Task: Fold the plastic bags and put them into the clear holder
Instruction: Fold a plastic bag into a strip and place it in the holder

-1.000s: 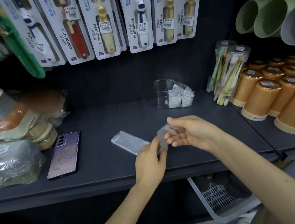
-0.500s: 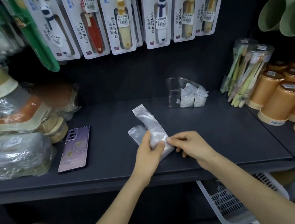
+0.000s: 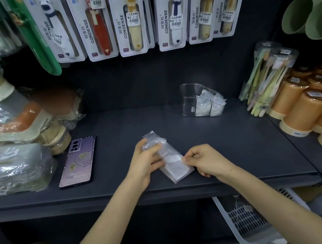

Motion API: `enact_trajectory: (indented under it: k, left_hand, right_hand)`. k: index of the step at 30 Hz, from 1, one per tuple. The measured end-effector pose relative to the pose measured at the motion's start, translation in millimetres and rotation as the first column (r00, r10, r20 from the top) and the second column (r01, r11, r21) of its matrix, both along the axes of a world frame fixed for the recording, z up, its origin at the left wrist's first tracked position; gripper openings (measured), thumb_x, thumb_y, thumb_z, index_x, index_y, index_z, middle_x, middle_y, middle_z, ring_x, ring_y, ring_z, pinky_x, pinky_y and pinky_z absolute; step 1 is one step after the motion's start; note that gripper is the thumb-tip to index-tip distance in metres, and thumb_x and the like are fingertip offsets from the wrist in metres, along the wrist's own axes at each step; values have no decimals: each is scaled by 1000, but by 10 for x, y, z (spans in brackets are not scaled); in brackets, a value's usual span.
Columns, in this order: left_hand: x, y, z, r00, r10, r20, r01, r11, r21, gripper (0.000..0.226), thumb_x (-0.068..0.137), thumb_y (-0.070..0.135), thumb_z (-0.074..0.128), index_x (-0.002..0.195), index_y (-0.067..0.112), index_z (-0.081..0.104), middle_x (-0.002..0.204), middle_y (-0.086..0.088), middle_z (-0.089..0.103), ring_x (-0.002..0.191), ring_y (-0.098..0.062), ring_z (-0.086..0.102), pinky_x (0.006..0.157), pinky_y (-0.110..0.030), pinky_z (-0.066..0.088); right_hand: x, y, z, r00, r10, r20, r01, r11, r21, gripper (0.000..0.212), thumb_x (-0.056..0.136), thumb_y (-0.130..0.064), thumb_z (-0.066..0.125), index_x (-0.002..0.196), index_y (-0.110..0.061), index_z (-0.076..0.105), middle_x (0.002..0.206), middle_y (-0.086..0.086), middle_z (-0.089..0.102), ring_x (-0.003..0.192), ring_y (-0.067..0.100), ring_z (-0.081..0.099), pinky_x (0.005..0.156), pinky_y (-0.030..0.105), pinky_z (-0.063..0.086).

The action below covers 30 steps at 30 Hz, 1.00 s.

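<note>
A clear plastic bag [image 3: 173,162] lies as a long strip on the dark shelf [image 3: 231,153], near its front edge. My left hand [image 3: 147,160] lies over the bag's far end, fingers curled round the plastic there. My right hand [image 3: 203,160] pinches the bag's right edge near the middle with thumb and forefinger. The clear holder [image 3: 189,100] stands at the back of the shelf, to the right, with two folded white bags [image 3: 209,105] inside it.
A purple phone [image 3: 78,162] lies left of my hands. Wrapped bowls [image 3: 13,164] are stacked at the far left. Orange cups [image 3: 308,107] and a tube of toothbrushes [image 3: 266,76] crowd the right. Carded toothbrushes [image 3: 133,17] hang above. A white basket [image 3: 247,220] sits below the shelf.
The bag's raised far end has been brought down flat on the shelf. My left hand moved up onto that end, and my right hand shifted to the bag's right edge.
</note>
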<state>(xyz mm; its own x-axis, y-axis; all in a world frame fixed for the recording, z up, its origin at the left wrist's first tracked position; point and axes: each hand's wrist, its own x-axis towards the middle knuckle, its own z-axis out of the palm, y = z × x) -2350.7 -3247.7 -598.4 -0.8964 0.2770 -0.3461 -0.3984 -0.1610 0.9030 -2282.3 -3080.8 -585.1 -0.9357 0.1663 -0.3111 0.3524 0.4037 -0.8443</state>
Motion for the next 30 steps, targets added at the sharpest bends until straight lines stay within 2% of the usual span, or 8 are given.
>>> enact_trajectory:
  k: [6, 10, 13, 15, 17, 22, 27, 30]
  left_hand:
    - [-367, 10, 8, 990, 135, -40, -138, 984, -109, 69, 88, 7, 64, 147, 12, 27, 112, -10, 62, 101, -22, 63, 78, -33, 55]
    - [-402, -32, 7, 946, 18, -323, -148, 911, -386, 53, 91, 8, 58, 140, 12, 40, 101, 4, 64, 105, -20, 61, 97, -36, 48]
    - [-314, -91, -84, 646, -313, -696, -324, 714, -621, 37, 92, 13, 55, 129, 13, 57, 115, 0, 65, 108, -20, 61, 94, -30, 46]
    - [-246, -116, -212, 358, -587, -726, -366, 627, -687, 37, 92, 23, 46, 122, 13, 65, 122, -2, 66, 116, -23, 60, 101, -33, 44]
    - [-151, -90, -297, 227, -743, -630, -263, 576, -774, 45, 95, 35, 36, 128, 18, 62, 134, 1, 59, 131, -20, 48, 112, -31, 30]
    - [48, 32, -329, 325, -846, -421, -109, 409, -906, 72, 88, 59, 3, 150, 30, 26, 157, 11, 20, 144, -4, 1, 115, -17, 1]
    - [57, 79, -336, 350, -867, -355, -147, 324, -935, 81, 85, 67, -6, 151, 29, 24, 160, 7, 14, 149, -14, 3, 111, -16, -10]
    - [87, 123, -345, 366, -869, -332, -179, 285, -942, 86, 78, 59, -13, 152, 30, 20, 160, 6, 10, 149, -15, 0, 111, -18, -13]
  right_hand:
    - [-51, 18, 14, 998, 19, 56, -23, 998, 65, 19, 92, -15, 61, 86, 2, 68, 44, -2, 43, 33, 7, 33, 36, 18, 26]
    - [-86, 97, 46, 991, 54, 124, -71, 988, 140, 19, 89, -17, 63, 73, -8, 68, 52, 3, 46, 37, 9, 36, 41, 21, 29]
    - [-105, 215, 93, 985, 80, 151, -109, 976, 190, 15, 87, -14, 63, 76, -6, 69, 54, 3, 48, 38, 9, 36, 42, 21, 29]
    - [-107, 298, 118, 979, 109, 175, -146, 965, 216, 14, 87, -12, 62, 76, -7, 68, 55, 6, 49, 39, 10, 35, 41, 19, 27]
    - [-109, 360, 136, 971, 134, 198, -179, 957, 229, 15, 87, -12, 62, 74, -9, 66, 61, 12, 50, 40, 11, 34, 40, 18, 26]
    - [-100, 433, 154, 967, 146, 208, -191, 957, 218, 12, 87, -11, 61, 81, -3, 69, 63, 12, 52, 42, 10, 36, 39, 19, 26]
    - [-29, 436, 155, 987, 80, 138, -102, 982, 157, 12, 89, -13, 61, 80, -13, 69, 58, -1, 58, 43, 7, 42, 41, 19, 31]
    - [87, 375, 103, 983, -80, -164, 131, 935, 331, 9, 89, -20, 61, 87, -20, 70, 74, -8, 67, 58, 5, 55, 60, 22, 45]
